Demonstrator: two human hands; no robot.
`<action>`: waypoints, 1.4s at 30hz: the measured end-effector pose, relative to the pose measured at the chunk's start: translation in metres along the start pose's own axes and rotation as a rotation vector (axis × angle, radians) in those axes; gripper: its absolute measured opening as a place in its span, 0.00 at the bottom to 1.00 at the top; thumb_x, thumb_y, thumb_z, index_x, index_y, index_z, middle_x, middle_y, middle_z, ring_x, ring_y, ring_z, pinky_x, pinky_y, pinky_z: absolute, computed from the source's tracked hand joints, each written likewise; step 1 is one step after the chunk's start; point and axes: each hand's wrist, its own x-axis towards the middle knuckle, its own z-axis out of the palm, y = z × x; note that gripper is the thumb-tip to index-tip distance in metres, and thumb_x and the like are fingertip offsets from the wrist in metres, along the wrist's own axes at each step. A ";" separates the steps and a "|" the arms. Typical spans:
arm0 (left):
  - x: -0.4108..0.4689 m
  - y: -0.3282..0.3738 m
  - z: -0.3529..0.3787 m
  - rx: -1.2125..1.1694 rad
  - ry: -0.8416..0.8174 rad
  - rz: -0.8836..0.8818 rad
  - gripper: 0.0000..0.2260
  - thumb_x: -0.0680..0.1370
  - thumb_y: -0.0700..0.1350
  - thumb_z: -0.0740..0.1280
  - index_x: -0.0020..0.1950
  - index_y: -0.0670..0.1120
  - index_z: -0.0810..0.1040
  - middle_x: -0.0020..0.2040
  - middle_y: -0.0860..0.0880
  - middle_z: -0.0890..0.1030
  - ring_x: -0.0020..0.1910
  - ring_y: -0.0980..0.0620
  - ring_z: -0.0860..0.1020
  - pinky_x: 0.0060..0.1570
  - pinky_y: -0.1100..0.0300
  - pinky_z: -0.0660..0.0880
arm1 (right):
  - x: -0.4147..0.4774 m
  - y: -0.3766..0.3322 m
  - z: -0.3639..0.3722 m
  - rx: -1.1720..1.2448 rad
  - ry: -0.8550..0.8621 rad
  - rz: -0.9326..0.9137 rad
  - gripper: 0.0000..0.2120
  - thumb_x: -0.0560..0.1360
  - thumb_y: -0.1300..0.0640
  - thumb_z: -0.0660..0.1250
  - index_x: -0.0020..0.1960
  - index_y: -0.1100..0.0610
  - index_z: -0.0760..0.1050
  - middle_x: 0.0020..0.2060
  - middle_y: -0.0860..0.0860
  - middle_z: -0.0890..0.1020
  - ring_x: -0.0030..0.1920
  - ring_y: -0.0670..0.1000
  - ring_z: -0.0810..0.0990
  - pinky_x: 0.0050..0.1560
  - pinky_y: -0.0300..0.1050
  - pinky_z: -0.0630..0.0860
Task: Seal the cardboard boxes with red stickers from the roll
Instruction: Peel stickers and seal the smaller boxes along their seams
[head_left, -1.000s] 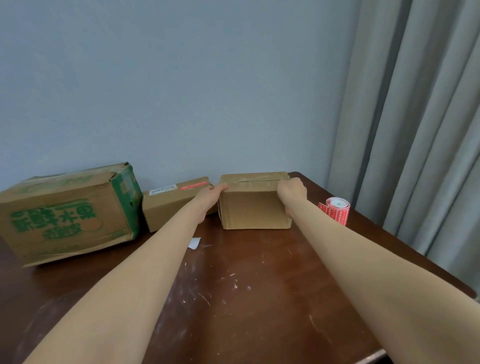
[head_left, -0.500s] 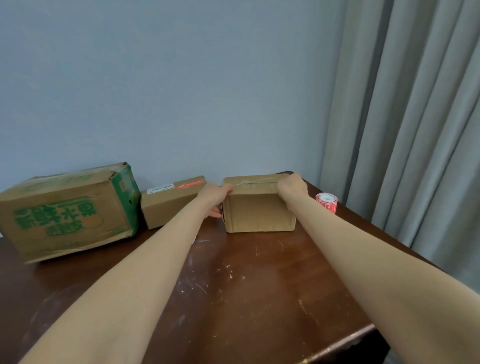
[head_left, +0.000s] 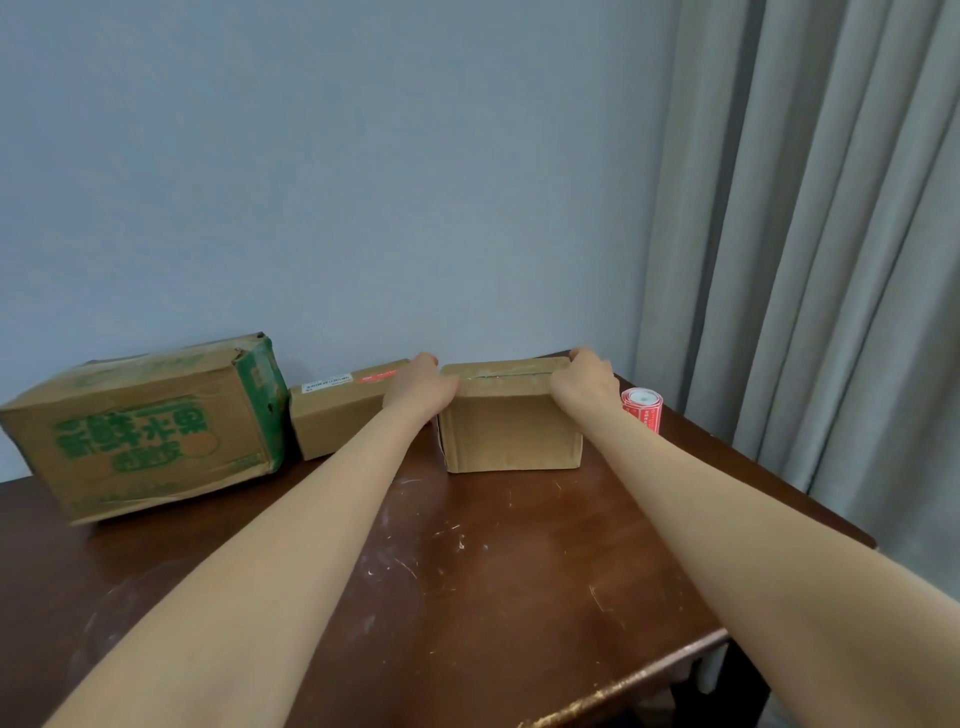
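Both hands grasp the plain cardboard box (head_left: 511, 434) at its top edges, the left hand (head_left: 422, 387) on one upper corner and the right hand (head_left: 584, 382) on the other; its top seam shows no red sticker. Just beyond the left hand, the smaller box (head_left: 335, 415) already carries one. The sticker roll (head_left: 642, 408) stands on the counter (head_left: 493, 571) just outside the right hand, so this box, and seemingly the green-printed carton (head_left: 145, 426) farther left, remain unsealed.

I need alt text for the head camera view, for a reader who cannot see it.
Both hands, left and right, grip the top corners of a plain cardboard box on a brown table. A sticker roll stands to its right; two more boxes sit to its left.
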 end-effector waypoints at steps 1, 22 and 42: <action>-0.001 0.003 0.001 0.030 0.045 0.051 0.20 0.79 0.45 0.62 0.71 0.43 0.66 0.66 0.45 0.73 0.58 0.46 0.75 0.50 0.57 0.69 | -0.002 0.001 -0.005 -0.020 0.031 -0.027 0.24 0.76 0.63 0.56 0.72 0.57 0.65 0.68 0.60 0.68 0.67 0.62 0.66 0.65 0.53 0.67; -0.052 0.076 0.123 0.007 -0.336 0.367 0.16 0.78 0.40 0.60 0.66 0.42 0.72 0.61 0.45 0.78 0.60 0.47 0.76 0.57 0.57 0.72 | 0.013 0.095 -0.047 0.071 0.038 0.103 0.43 0.70 0.54 0.75 0.76 0.58 0.55 0.70 0.57 0.69 0.66 0.59 0.73 0.62 0.54 0.74; -0.038 0.090 0.156 -0.221 -0.072 0.285 0.09 0.77 0.42 0.67 0.55 0.46 0.83 0.51 0.46 0.84 0.46 0.46 0.82 0.51 0.51 0.79 | 0.024 0.106 -0.049 -0.027 0.076 -0.045 0.18 0.75 0.49 0.69 0.64 0.50 0.74 0.59 0.52 0.79 0.56 0.54 0.79 0.50 0.47 0.78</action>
